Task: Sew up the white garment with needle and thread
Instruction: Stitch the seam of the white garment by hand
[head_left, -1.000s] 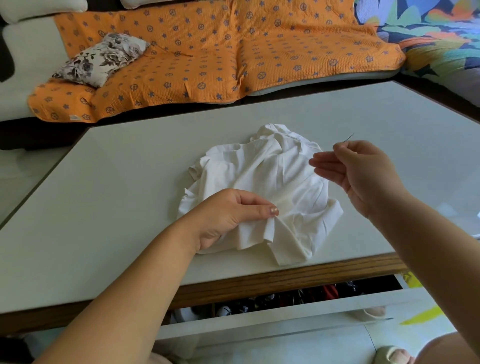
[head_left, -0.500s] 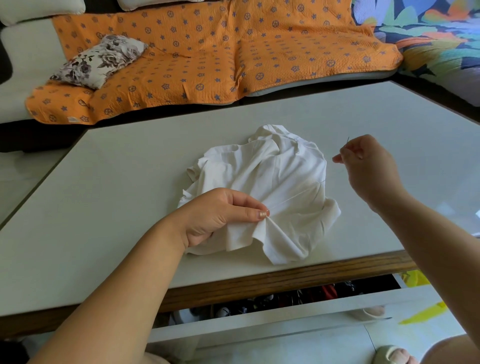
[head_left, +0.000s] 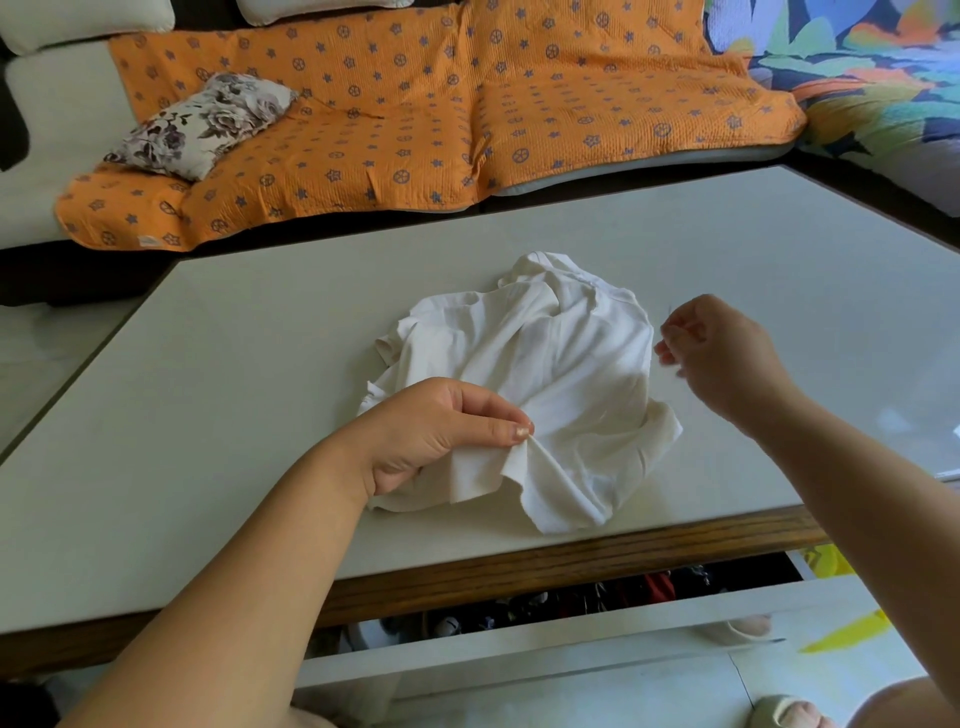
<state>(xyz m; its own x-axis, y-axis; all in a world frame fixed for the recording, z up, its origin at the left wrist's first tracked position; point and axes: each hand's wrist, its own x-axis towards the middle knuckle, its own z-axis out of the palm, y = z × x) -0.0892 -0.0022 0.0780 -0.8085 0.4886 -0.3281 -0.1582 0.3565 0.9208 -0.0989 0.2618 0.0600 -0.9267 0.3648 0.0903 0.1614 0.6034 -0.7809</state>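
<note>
A crumpled white garment (head_left: 561, 364) lies on the pale table (head_left: 234, 415), near its front edge. My left hand (head_left: 436, 431) pinches a fold of the cloth at its near side between thumb and fingertips. My right hand (head_left: 722, 353) hovers just right of the garment, above the table, with its fingers curled round a thin needle (head_left: 669, 310) whose tip pokes up from the fingertips. The thread is too fine to make out.
A drawer (head_left: 571, 618) with several dark items stands pulled out under the table's wooden front edge. Behind the table is a sofa with an orange patterned cover (head_left: 415, 114) and a floral cushion (head_left: 202, 124). A colourful blanket (head_left: 857, 78) lies at the back right.
My right hand has drawn away to the right of the garment, and its outstretched fingers have curled in round the needle. My left hand keeps its pinch on the fold.
</note>
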